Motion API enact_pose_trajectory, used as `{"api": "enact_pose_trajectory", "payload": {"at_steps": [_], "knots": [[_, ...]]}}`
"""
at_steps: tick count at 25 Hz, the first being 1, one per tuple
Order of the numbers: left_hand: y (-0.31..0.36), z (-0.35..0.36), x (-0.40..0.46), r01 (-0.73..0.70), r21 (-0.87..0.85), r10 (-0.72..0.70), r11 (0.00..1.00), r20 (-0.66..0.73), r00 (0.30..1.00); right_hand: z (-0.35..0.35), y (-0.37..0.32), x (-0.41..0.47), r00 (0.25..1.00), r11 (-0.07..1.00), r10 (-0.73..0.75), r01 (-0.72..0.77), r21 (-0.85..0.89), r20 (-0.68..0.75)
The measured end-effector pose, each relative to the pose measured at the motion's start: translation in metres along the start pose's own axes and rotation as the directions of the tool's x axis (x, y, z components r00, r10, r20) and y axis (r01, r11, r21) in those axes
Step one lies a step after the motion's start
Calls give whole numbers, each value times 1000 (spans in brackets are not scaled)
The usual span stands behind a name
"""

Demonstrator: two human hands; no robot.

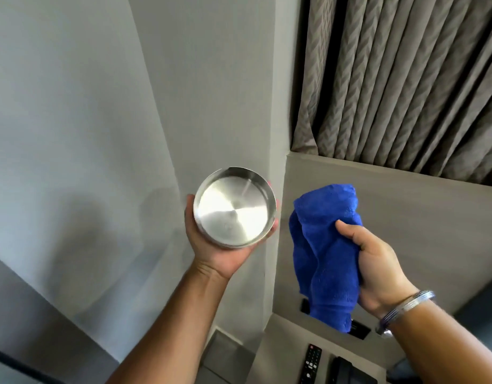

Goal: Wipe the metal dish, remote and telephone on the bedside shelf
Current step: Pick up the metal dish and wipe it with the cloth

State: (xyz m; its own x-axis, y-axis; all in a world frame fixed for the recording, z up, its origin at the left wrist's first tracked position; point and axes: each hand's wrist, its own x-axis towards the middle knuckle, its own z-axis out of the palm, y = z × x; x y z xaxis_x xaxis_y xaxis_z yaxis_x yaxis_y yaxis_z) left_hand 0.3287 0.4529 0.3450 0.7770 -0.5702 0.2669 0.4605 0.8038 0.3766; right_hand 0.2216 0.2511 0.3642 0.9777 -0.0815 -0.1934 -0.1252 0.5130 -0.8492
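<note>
My left hand (211,250) holds a round metal dish (235,207) up in the air, its shiny inside facing me. My right hand (378,270) grips a bunched blue cloth (326,253) just to the right of the dish, a small gap between them. Below, on the bedside shelf (283,347), lies a black remote (311,363) with small buttons. A dark telephone (347,371) sits to its right, cut off by the bottom edge and partly hidden by my right forearm.
A grey wall fills the left side. A grey panel (405,206) rises behind the shelf, with patterned curtains (405,79) above it. Dark sockets (360,328) sit in the panel's base behind the cloth. A metal bangle (405,307) is on my right wrist.
</note>
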Motion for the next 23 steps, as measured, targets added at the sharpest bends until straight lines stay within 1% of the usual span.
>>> {"api": "enact_pose_trajectory", "payload": {"at_steps": [1,2,3,4,5,6,7,8,9,10,11,12,13,14,16,17,18,19,20,21,22,23], "knots": [[-5,-5,1,-80,66,87,995,-119,989,-1,-2,-1,998,995,-53,51,-86,-28],[-11,-9,0,-135,191,175,972,-211,962,-1,-4,-2,992,980,-115,107,-170,-42],[-20,-10,-1,-131,298,204,946,-228,952,2,-7,-2,983,953,-181,168,-252,-33],[-32,-11,-2,-98,367,184,925,-208,961,5,-9,-1,967,907,-254,239,-346,2],[-45,-12,-2,-53,412,142,909,-187,972,9,-9,2,945,827,-318,317,-464,80],[-57,-13,-3,10,449,86,894,-192,978,13,-5,6,921,718,-344,384,-581,185],[-69,-15,-3,71,483,36,873,-209,977,17,1,12,911,617,-319,410,-672,264],[-78,-16,-3,116,520,3,846,-224,975,19,9,17,916,562,-269,401,-723,298],[-85,-19,-1,155,532,-30,832,-237,971,18,16,21,931,567,-209,365,-738,300],[-89,-24,0,184,514,-60,838,-248,967,14,21,24,951,642,-133,296,-707,278],[-93,-33,1,206,461,-84,863,-270,959,7,24,25,970,761,-38,185,-623,241],[-96,-45,1,224,410,-101,884,-302,948,-3,29,27,979,861,74,32,-508,188],[-98,-58,-1,248,357,-132,900,-320,938,-12,35,28,974,917,175,-109,-384,141],[-101,-73,-3,280,288,-177,916,-336,925,-23,41,30,965,943,239,-204,-263,107],[-115,-113,-11,366,86,-300,927,-416,858,-52,58,35,949,949,314,-315,21,42],[-123,-135,-19,389,2,-346,921,-452,822,-68,67,37,945,932,326,-324,161,18],[-131,-159,-27,405,-69,-385,912,-485,785,-89,78,38,947,912,320,-303,276,-20],[-138,-184,-35,423,-118,-418,898,-526,741,-110,89,38,945,890,319,-272,366,-72],[-148,-212,-44,464,-133,-448,876,-580,680,-133,102,36,935,872,328,-246,424,-132],[-157,-238,-53,498,-111,-446,860,-638,627,-153,116,35,922,859,339,-222,460,-188],[-170,-267,-62,521,-67,-402,851,-721,565,-176,134,32,900,848,360,-207,487,-245],[-184,-295,-72,534,-14,-327,846,-803,498,-196,154,28,875,843,380,-193,503,-301]]}}
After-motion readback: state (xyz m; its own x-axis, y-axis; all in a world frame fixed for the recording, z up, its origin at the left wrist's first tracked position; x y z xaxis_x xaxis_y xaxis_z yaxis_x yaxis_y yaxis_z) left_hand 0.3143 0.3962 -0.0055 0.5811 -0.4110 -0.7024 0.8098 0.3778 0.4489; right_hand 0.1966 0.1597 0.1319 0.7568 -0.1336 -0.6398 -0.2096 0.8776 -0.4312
